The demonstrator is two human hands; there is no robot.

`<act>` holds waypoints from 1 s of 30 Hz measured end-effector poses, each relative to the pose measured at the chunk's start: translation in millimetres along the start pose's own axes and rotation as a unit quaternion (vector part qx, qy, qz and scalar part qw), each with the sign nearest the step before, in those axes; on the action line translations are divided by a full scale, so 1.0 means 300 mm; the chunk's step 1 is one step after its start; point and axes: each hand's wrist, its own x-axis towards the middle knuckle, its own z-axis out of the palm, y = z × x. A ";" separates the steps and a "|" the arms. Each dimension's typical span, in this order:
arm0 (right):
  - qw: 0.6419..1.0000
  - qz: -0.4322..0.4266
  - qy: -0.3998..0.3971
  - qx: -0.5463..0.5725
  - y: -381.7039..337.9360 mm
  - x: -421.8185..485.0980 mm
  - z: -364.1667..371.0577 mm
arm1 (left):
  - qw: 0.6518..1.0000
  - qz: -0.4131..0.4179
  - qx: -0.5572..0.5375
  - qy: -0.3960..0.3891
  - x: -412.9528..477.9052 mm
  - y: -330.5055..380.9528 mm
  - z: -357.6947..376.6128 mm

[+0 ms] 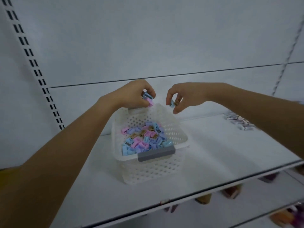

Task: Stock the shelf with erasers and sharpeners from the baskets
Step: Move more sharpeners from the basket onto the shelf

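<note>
Head view. A white perforated basket stands on the white shelf, with its grey handle on the near rim. Inside the basket lies a loose heap of sharpeners in pink, blue, lilac and brown (the heap is shallow, well below the rim).

Both hands are raised above the far rim of the basket, near each other but apart. The left hand, over the far left corner of the basket, has its fingers curled round a blue sharpener and a pink sharpener. The pink one hangs just above the rim. The right hand, over the far right corner of the basket, pinches a pale blue sharpener between thumb and fingertips. A brownish piece shows just behind it, too small to identify.

To the right of the basket, well apart from it and toward the back of the shelf, lies a cluster of small packs, blurred. Left of the basket a slotted upright runs up the back panel. Below the level of the basket, lower shelves carry blurred goods.
</note>
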 end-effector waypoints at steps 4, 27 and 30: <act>0.999 0.038 0.017 0.002 0.116 -0.110 -0.016 | 0.999 0.029 0.015 -0.009 0.082 0.151 -0.002; 0.953 0.291 0.076 -0.019 1.157 -1.204 0.033 | 0.964 0.240 -0.043 -0.101 0.681 1.356 0.766; 0.943 0.319 0.092 -0.029 1.264 -1.296 0.024 | 0.954 0.269 -0.047 -0.126 0.763 1.462 0.861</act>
